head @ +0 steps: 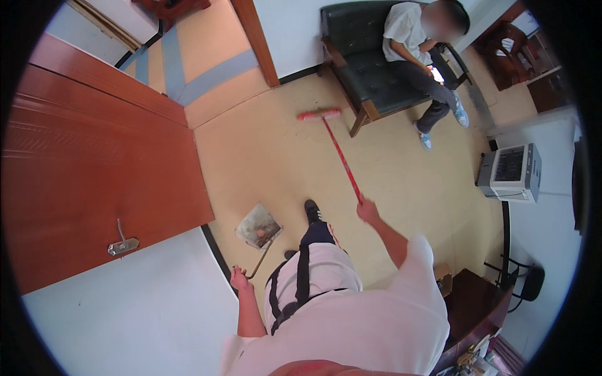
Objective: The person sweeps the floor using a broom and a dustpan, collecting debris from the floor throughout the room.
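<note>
My right hand (pixel 368 210) grips the upper end of a red broom handle (pixel 344 160). The handle slants away from me to the broom head (pixel 319 114), whose pinkish-red bristles rest on the floor near one leg of the sofa. Small dark specks lie on the floor just below the broom head. In my left hand (pixel 240 278) is the bent metal handle (pixel 261 260) of a dustpan. The dustpan's pan (pixel 260 226), pale with dark grime inside, is low beside my feet, and a small reddish item sits in it. Whether the pan touches the floor I cannot tell.
A person (pixel 411 47) sits on a black padded sofa (pixel 360 42) holding a phone. To the left, a wooden door (pixel 108 155) stands open by the doorway. An air cooler (pixel 510 171) is at the right wall. Behind my right side are a dark desk (pixel 472 301) and a cardboard box (pixel 443 278).
</note>
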